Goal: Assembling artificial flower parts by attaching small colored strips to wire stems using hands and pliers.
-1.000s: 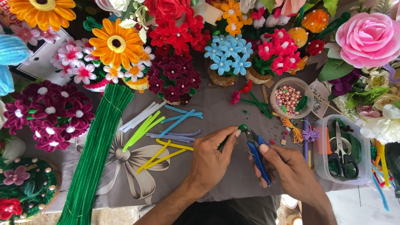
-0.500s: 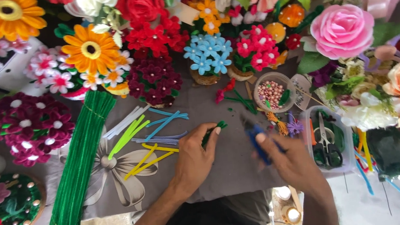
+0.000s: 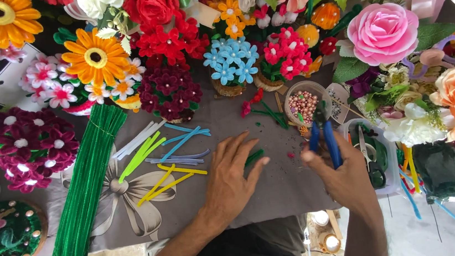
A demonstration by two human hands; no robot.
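My left hand (image 3: pixel 232 177) lies palm down on the grey cloth (image 3: pixel 278 190), fingers spread over a short green pipe-cleaner piece (image 3: pixel 253 157) that shows between them. My right hand (image 3: pixel 343 175) holds blue-handled pliers (image 3: pixel 324 138) upright, the jaws pointing away towards a small bowl of beads (image 3: pixel 303 104). Loose pipe cleaners in blue, white, yellow and light green (image 3: pixel 169 153) lie just left of my left hand.
A thick bundle of green pipe cleaners (image 3: pixel 87 197) lies on the left. Pipe-cleaner flower pots and bouquets (image 3: pixel 232 60) crowd the back and both sides. A clear box with scissors (image 3: pixel 372 158) sits right of my right hand. Small green and red scraps (image 3: pixel 262 108) lie near the bowl.
My left hand has gone from pinching the green piece in the air to lying flat on the cloth over it. My right hand has drawn the pliers away to the right.
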